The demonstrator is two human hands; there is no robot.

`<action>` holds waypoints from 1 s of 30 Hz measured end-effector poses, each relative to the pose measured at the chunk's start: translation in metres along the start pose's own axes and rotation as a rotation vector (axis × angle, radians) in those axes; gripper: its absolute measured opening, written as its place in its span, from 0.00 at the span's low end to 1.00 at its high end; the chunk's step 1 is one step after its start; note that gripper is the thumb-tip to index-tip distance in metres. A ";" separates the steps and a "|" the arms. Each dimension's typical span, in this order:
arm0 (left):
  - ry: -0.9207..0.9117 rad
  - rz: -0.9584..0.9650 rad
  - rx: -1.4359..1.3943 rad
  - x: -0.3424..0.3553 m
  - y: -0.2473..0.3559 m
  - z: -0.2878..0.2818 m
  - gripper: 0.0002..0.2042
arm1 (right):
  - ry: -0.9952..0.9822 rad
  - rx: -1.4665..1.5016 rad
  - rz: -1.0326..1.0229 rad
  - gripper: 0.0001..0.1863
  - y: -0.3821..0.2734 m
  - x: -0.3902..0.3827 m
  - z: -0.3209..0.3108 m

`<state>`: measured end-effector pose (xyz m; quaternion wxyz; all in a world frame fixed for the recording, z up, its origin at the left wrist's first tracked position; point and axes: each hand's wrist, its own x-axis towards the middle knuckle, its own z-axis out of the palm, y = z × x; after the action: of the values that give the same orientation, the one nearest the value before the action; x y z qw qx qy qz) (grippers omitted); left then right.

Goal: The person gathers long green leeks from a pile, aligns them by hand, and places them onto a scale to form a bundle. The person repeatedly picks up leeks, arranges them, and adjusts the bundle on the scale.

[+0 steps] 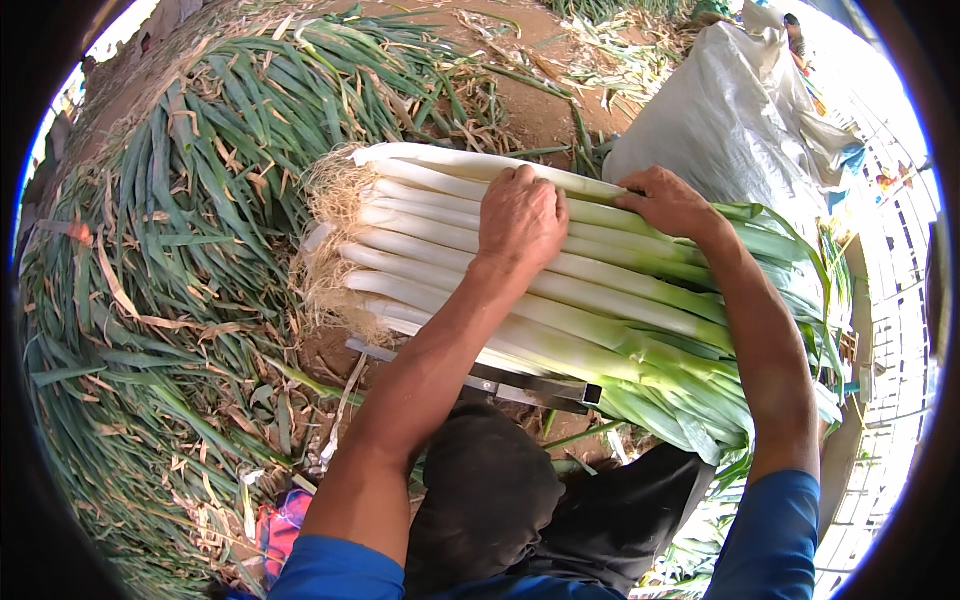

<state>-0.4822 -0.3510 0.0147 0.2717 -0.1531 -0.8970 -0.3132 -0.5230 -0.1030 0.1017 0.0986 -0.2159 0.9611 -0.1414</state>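
Observation:
A row of thick green onions lies side by side in front of me, roots to the left and green leaves to the right. Along the far edge runs one long green onion with a white shaft. My left hand is closed over its middle, fingers curled down and partly hidden. Farther right, where the shaft turns green, my right hand grips the same stalk between thumb and fingers. Pale, tangled roots hang off the left end. Under the near side shows a metal frame with a square tube end.
A large heap of green onions covers the ground on the left. At the back right stands a bulky whitish sack. Trimmed leaves litter the brown soil behind. My dark-trousered knee is close below the metal frame.

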 end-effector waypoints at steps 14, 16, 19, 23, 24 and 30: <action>-0.083 0.013 0.086 0.039 -0.062 -0.033 0.20 | -0.093 -0.090 -0.061 0.20 0.006 -0.003 -0.003; -0.101 0.073 0.211 0.039 -0.117 -0.033 0.29 | -0.092 -0.044 -0.053 0.20 -0.007 0.000 -0.003; -0.640 -0.065 0.315 0.060 -0.115 -0.032 0.33 | -0.004 -0.055 -0.086 0.19 0.005 -0.005 0.002; -0.645 0.060 0.347 0.057 -0.131 -0.019 0.32 | 0.125 0.067 -0.115 0.15 0.014 -0.015 0.015; -0.620 0.124 0.339 0.052 -0.122 -0.013 0.32 | 0.152 0.064 -0.175 0.14 0.020 -0.017 0.011; -0.562 0.032 0.192 0.043 -0.089 0.006 0.32 | 0.102 0.008 0.075 0.16 0.003 -0.011 0.006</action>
<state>-0.5587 -0.4104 -0.0069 0.0311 -0.2216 -0.9601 -0.1679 -0.5127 -0.0969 0.0964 0.0556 -0.1716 0.9717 -0.1525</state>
